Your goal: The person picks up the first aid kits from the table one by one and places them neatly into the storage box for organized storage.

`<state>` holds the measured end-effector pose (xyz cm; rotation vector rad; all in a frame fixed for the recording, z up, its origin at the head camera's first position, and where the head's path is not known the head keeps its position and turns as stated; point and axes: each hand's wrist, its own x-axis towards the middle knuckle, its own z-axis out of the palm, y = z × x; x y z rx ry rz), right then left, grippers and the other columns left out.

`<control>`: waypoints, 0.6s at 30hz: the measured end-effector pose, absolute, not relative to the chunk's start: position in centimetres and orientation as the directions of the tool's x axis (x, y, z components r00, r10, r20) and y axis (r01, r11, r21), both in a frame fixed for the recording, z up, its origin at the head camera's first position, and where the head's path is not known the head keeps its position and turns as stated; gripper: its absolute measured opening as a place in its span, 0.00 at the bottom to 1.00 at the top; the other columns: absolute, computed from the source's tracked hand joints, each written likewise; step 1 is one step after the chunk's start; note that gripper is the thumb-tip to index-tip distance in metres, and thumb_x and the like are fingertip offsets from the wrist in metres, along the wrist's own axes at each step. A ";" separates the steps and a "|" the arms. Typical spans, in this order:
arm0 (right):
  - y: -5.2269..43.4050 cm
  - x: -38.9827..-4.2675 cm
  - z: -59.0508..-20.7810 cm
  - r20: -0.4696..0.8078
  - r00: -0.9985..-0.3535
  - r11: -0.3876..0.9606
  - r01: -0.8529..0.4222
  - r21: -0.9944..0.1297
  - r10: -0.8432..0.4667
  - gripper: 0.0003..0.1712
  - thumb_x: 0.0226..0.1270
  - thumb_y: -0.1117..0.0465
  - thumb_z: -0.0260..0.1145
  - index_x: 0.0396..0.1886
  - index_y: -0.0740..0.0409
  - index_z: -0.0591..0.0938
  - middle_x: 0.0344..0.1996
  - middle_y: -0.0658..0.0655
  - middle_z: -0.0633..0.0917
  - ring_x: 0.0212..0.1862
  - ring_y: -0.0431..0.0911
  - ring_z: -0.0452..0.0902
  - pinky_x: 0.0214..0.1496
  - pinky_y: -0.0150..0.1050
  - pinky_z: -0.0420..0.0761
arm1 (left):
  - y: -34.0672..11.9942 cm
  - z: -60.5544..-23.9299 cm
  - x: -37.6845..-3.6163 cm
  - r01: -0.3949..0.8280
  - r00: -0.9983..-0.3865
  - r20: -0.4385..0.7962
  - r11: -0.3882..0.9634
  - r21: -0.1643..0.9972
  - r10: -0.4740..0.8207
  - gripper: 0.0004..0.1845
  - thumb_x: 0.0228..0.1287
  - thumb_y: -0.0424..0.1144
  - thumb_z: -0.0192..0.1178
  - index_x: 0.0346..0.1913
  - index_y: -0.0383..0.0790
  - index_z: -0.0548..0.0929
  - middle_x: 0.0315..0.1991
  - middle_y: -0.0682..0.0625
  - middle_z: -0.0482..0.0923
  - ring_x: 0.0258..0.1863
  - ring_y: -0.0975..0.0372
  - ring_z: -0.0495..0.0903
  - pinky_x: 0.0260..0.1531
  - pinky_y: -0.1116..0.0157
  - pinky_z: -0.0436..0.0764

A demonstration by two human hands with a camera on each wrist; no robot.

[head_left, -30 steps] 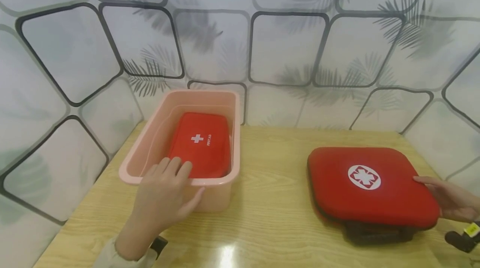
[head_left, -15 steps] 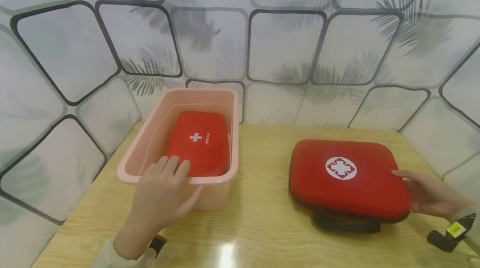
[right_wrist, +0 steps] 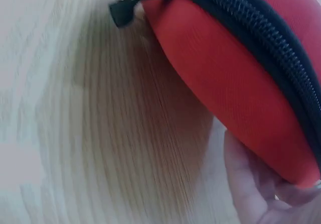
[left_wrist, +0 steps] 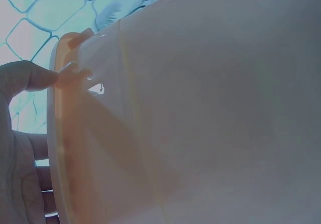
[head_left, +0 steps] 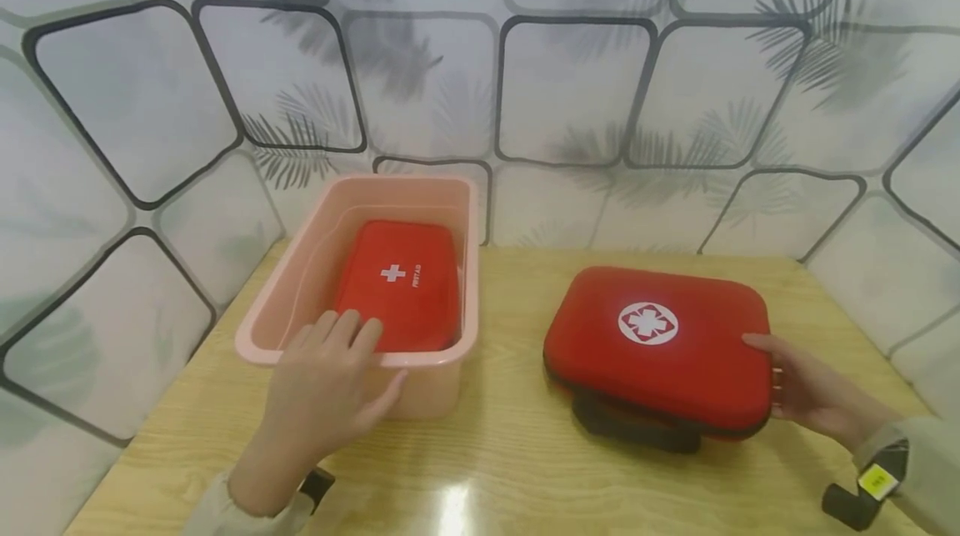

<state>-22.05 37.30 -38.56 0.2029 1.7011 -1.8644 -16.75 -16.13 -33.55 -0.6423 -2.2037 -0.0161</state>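
Note:
My left hand (head_left: 330,386) holds the near rim of a pink plastic tub (head_left: 262,311): fingers lie over the rim, thumb (left_wrist: 30,78) on the outside wall (left_wrist: 200,108). Inside the tub lies a small red first-aid pouch (head_left: 397,286) with a white cross. On the right, my right hand (head_left: 806,390) grips the right edge of a large red first-aid case (head_left: 660,344), thumb on top and fingers (right_wrist: 251,194) underneath. The case (right_wrist: 230,73) has a black zipper (right_wrist: 261,28) and a black handle (head_left: 637,429) facing me.
Everything stands on a light wooden table (head_left: 510,453) set against patterned walls at the back and both sides. A strip of bare table separates the tub from the case. Black devices sit on both wrists (head_left: 862,494).
My right hand has carried the large red case leftward and a little farther back, closer to the tub. The left hand, tub and pouch have stayed put.

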 end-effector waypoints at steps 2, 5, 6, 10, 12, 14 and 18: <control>36.6 -21.9 -38.5 -0.482 -0.830 -0.032 0.510 -0.860 -0.279 0.11 0.71 0.45 0.46 0.38 0.38 0.74 0.37 0.43 0.80 0.41 0.40 0.80 0.45 0.37 0.81 | -16.1 -33.6 -16.8 0.453 -0.529 0.725 0.869 -0.199 0.442 0.19 0.47 0.51 0.51 0.30 0.36 0.72 0.23 0.46 0.69 0.22 0.56 0.68 0.19 0.64 0.67; 35.8 -21.9 -38.1 -0.471 -0.849 -0.118 0.507 -0.854 -0.241 0.12 0.70 0.45 0.47 0.46 0.44 0.68 0.38 0.44 0.78 0.42 0.41 0.79 0.45 0.38 0.81 | -16.1 -33.6 -16.8 0.452 -0.530 0.724 0.869 -0.201 0.443 0.19 0.47 0.51 0.51 0.30 0.36 0.72 0.23 0.46 0.69 0.22 0.56 0.68 0.19 0.64 0.66; 35.6 -22.0 -37.9 -0.472 -0.851 -0.148 0.510 -0.848 -0.231 0.15 0.69 0.45 0.48 0.49 0.45 0.65 0.39 0.45 0.78 0.42 0.42 0.79 0.46 0.39 0.81 | -16.1 -33.6 -16.7 0.450 -0.532 0.721 0.870 -0.202 0.443 0.19 0.46 0.51 0.52 0.30 0.36 0.72 0.23 0.46 0.69 0.22 0.56 0.68 0.19 0.64 0.66; 35.2 -22.4 -36.4 -0.455 -0.863 -0.280 0.502 -0.818 -0.219 0.23 0.68 0.44 0.49 0.56 0.47 0.55 0.41 0.46 0.77 0.44 0.44 0.80 0.48 0.42 0.81 | -16.1 -33.5 -16.7 0.449 -0.535 0.720 0.870 -0.203 0.443 0.19 0.46 0.51 0.53 0.30 0.36 0.72 0.23 0.46 0.69 0.22 0.56 0.68 0.19 0.64 0.67; 35.1 -22.6 -35.5 -0.440 -0.871 -0.344 0.491 -0.800 -0.220 0.24 0.68 0.45 0.51 0.56 0.45 0.54 0.41 0.47 0.77 0.44 0.46 0.80 0.49 0.43 0.81 | -16.1 -33.6 -16.7 0.448 -0.532 0.722 0.871 -0.204 0.443 0.19 0.46 0.51 0.53 0.30 0.36 0.72 0.23 0.46 0.70 0.22 0.56 0.68 0.19 0.64 0.67; 35.0 -22.8 -34.6 -0.411 -0.883 -0.407 0.470 -0.783 -0.228 0.21 0.68 0.47 0.52 0.54 0.44 0.58 0.40 0.49 0.78 0.44 0.48 0.80 0.48 0.46 0.81 | -16.1 -33.6 -16.7 0.447 -0.527 0.727 0.871 -0.205 0.441 0.19 0.47 0.51 0.51 0.30 0.36 0.72 0.23 0.46 0.69 0.22 0.56 0.68 0.19 0.64 0.67; 34.6 -23.1 -32.7 -0.351 -0.906 -0.489 0.423 -0.763 -0.236 0.15 0.68 0.50 0.53 0.53 0.36 0.62 0.42 0.50 0.77 0.44 0.51 0.80 0.48 0.50 0.81 | -16.1 -33.6 -16.7 0.448 -0.518 0.732 0.869 -0.208 0.443 0.19 0.48 0.51 0.49 0.30 0.36 0.72 0.23 0.46 0.69 0.22 0.56 0.68 0.19 0.64 0.66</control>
